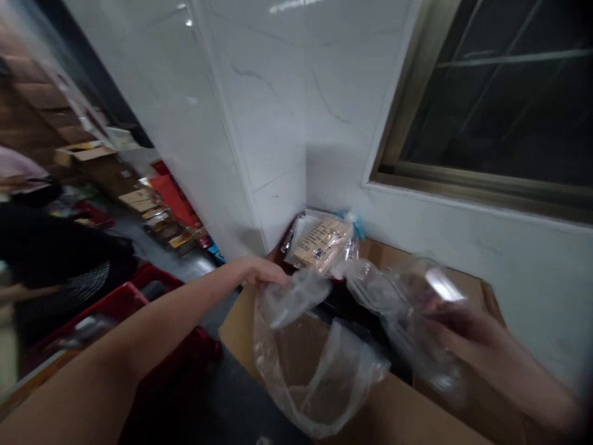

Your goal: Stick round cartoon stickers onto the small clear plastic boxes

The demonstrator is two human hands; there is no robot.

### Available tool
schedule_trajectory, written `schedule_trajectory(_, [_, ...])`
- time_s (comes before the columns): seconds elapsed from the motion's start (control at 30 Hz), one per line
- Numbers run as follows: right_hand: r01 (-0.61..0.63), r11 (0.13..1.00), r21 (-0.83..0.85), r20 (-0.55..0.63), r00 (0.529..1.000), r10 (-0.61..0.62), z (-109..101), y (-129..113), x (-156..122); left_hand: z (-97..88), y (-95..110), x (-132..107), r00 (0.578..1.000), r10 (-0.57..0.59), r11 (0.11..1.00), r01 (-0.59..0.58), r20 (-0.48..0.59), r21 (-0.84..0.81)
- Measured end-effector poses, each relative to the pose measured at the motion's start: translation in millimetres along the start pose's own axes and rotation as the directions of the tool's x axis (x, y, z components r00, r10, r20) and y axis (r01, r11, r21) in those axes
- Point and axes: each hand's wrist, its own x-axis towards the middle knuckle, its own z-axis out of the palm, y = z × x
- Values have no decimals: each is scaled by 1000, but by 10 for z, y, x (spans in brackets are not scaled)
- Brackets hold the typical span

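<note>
My left hand is closed on the rim of a clear plastic bag, whose loose film hangs over the near side of a large cardboard box. On the right, my right hand is smeared by motion and closed around a clear, shiny plastic item; its exact kind is blurred. Crumpled clear film trails between the two hands above the box. Behind them, against the wall corner, a clear-wrapped package with brown printed paper and a blue tie lies at the box's far edge.
White marbled wall panels rise behind the box, with a metal-framed window at upper right. To the left, a person in black stands beside red crates. Farther back are cardboard boxes and packaged goods on the floor.
</note>
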Motion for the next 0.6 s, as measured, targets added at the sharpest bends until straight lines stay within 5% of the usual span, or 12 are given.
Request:
schedule_trajectory(0.07, [136,987,-81,147,981,-123,199,-154,331,204,-208,-267,977,112,980,-138,-182,-140])
schedule_trajectory(0.1, [236,965,-114,193,958,-212,318,-240,491,360,-342,-387,933,167,947,-242,-319,-212])
schedule_trajectory(0.2, [532,844,-68,382,795,-471,759,-511,868,927,-806,-679,663,141,786,-527,-736,-324])
schedule_trajectory(0.3, [705,698,130,482,570,-666,1316,-752,994,1479,-1362,-939,388,-140,688,-624,-911,-371])
schedule_trajectory(0.4, [746,583,322,529,369,-764,1935,-939,815,2038,-2017,-1245,136,-467,628,-645,-874,-436])
schedule_trajectory(0.5, [684,587,434,625,240,-743,2562,-1096,327,2689,-2645,-1525,-120,-705,581,-663,-699,-472])
schedule_trajectory(0.6, [607,596,526,687,110,-718,3135,-1233,-439,3321,-3102,-1694,-291,-802,560,-673,-522,-484])
